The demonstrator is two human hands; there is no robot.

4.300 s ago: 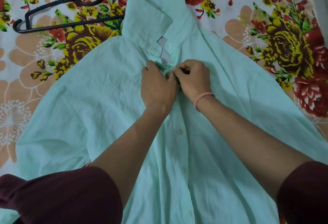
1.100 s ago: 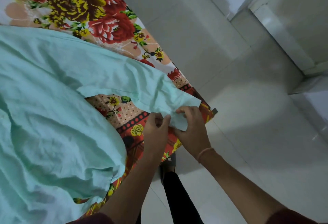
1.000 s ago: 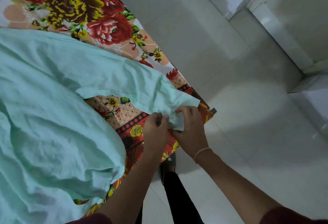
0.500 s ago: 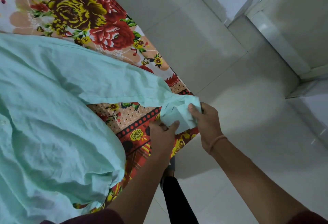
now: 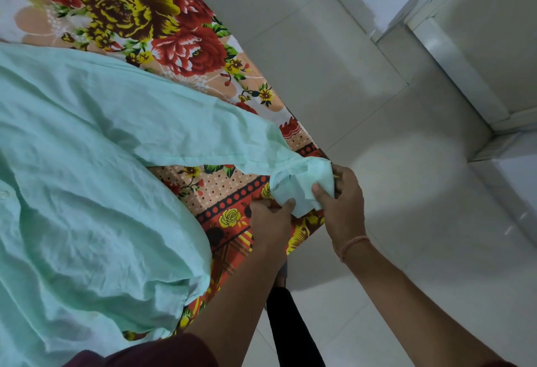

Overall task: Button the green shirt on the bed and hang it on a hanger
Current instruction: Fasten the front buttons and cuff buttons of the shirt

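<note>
The pale green shirt point(image 5: 87, 192) lies spread over the flowered bedsheet point(image 5: 162, 21). Its right sleeve point(image 5: 203, 131) stretches toward the bed's corner. The sleeve's cuff point(image 5: 302, 189) is bunched up at that corner. My left hand point(image 5: 271, 221) pinches the cuff's lower edge with thumb and fingers. My right hand point(image 5: 344, 207) grips the cuff from the right, thumb pressed on the cloth. One white button point(image 5: 4, 194) shows at the far left edge. The hanger is out of view.
The bed's corner ends right at my hands; beyond it is pale tiled floor point(image 5: 406, 221). A white wall and door frame point(image 5: 453, 56) rise at the upper right. A dark trouser leg point(image 5: 293, 331) stands beside the bed below my arms.
I left the shirt's collar placket and turned to the right sleeve. In the last second both hands lifted the cuff and bunched it, my right hand shifting to its right side.
</note>
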